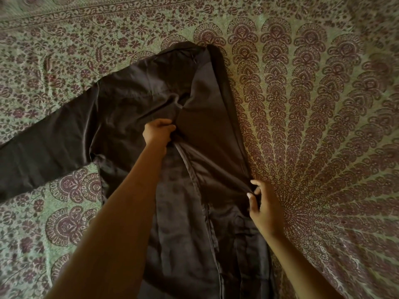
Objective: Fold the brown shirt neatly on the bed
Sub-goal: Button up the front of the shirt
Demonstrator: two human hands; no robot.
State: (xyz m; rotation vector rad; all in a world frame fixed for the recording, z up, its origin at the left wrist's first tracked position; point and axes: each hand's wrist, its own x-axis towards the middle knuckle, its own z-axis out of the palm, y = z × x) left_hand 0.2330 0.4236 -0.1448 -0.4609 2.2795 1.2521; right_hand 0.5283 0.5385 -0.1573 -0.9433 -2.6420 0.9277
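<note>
Brown shirt (133, 100): dark, glossy, spread on bed; right side folded inward, left sleeve outstretched.

No text, label, brand, number or sign can be read. The shirt (133, 100) shows plain dark fabric with no visible tag or print. The bedspread (323, 104) carries only a printed floral and fan-shaped pattern, with no characters in it.

Left hand (157, 131), right hand (262, 203) on brown shirt (133, 100) over bedspread (323, 104)
</note>
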